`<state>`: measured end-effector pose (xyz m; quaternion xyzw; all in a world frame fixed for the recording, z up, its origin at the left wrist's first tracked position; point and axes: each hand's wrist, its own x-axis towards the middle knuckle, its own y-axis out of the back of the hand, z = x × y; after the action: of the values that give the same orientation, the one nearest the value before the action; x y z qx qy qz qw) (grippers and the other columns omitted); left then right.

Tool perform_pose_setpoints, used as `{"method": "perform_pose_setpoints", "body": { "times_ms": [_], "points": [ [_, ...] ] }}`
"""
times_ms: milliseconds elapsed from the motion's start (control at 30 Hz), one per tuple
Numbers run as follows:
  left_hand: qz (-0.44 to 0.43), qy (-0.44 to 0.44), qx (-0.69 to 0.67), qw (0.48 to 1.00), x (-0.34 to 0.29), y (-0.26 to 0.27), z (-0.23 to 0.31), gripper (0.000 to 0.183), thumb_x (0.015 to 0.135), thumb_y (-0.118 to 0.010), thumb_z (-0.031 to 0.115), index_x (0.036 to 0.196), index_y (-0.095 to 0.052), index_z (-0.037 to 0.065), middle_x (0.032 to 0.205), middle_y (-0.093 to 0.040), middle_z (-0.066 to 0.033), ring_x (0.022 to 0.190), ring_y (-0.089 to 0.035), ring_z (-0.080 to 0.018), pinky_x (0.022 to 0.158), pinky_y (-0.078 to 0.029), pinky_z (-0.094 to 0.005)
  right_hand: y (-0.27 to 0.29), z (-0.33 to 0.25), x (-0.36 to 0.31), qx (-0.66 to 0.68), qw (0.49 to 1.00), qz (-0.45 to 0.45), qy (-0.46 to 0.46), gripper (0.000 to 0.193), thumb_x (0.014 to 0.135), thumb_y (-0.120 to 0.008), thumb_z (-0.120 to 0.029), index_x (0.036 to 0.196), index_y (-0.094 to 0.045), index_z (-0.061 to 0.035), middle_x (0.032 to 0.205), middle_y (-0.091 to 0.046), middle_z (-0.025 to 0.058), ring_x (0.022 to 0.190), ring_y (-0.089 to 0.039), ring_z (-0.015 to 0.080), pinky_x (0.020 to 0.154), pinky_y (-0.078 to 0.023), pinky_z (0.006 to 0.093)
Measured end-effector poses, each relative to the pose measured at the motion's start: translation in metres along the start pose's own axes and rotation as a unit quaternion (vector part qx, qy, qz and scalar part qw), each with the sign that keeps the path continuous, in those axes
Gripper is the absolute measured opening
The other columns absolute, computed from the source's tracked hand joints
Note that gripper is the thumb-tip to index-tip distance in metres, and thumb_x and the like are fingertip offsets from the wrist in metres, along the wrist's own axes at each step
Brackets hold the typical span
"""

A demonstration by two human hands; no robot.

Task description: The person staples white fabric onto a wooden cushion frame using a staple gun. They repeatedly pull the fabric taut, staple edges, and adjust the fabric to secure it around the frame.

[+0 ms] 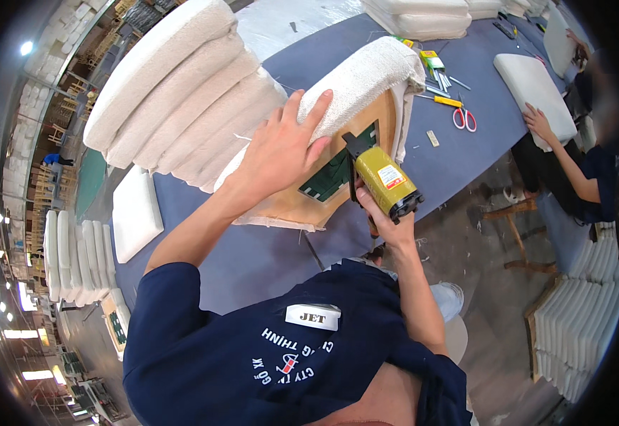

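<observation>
The upholstered pad (366,74) stands tilted on the blue table (480,160), beside a cushion stack (174,85). Cover: white, textured. Underside: tan board (281,209) with dark green inset (332,172). My left hand (277,148) rests on the cover, fingers spread. My right hand (387,221) is wrapped around an olive-yellow tool (380,174). My left forearm hides part of the pad; nose-to-board contact cannot be determined.
</observation>
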<state>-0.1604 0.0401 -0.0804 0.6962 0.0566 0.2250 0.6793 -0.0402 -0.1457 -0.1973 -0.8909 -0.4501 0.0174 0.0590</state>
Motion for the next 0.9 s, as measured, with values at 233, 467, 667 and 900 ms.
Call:
{"method": "perform_pose_setpoints", "body": {
  "times_ms": [233, 467, 667, 900],
  "points": [
    [-0.02, 0.012, 0.014, 1.0, -0.002, 0.003, 0.013, 0.078, 0.095, -0.069, 0.023, 0.162, -0.029, 0.021, 0.148, -0.042, -0.0276, 0.115, -0.056, -0.0477, 0.098, -0.05, -0.0533, 0.018, 0.03, 0.017, -0.111, 0.986, -0.053, 0.109, 0.047, 0.083, -0.088, -0.018, 0.121, -0.067, 0.0004, 0.108, -0.071, 0.0112, 0.097, -0.067, 0.0217, 0.092, -0.05, 0.0361],
    [-0.029, 0.016, 0.003, 0.999, -0.003, 0.004, 0.012, 0.094, 0.086, -0.075, 0.014, 0.164, -0.024, 0.023, 0.15, -0.04, -0.028, 0.119, -0.055, -0.0476, 0.098, -0.049, -0.0533, 0.0, -0.01, 0.011, -0.098, 0.973, -0.087, 0.192, 0.038, 0.084, -0.079, -0.009, 0.117, -0.066, 0.0035, 0.097, -0.073, 0.0142, 0.084, -0.069, 0.0228, 0.08, -0.054, 0.0341],
    [-0.039, 0.032, 0.0, 0.999, -0.001, 0.007, 0.014, 0.099, 0.081, -0.078, 0.009, 0.163, -0.025, 0.023, 0.15, -0.04, -0.0272, 0.12, -0.055, -0.0467, 0.099, -0.049, -0.0531, -0.009, -0.021, 0.009, -0.108, 0.972, -0.087, 0.192, 0.034, 0.084, -0.078, -0.008, 0.114, -0.066, 0.0041, 0.091, -0.073, 0.0156, 0.077, -0.068, 0.0237, 0.076, -0.053, 0.0342],
    [-0.045, 0.045, 0.006, 0.998, -0.001, 0.007, 0.016, 0.102, 0.078, -0.079, 0.006, 0.163, -0.026, 0.025, 0.15, -0.039, -0.0269, 0.121, -0.055, -0.0465, 0.1, -0.048, -0.0537, -0.009, -0.021, 0.009, -0.068, 0.977, -0.111, 0.17, 0.033, 0.083, -0.079, -0.008, 0.111, -0.066, 0.0038, 0.09, -0.072, 0.0164, 0.076, -0.067, 0.0302, 0.074, -0.053, 0.0336]
  ]
}}
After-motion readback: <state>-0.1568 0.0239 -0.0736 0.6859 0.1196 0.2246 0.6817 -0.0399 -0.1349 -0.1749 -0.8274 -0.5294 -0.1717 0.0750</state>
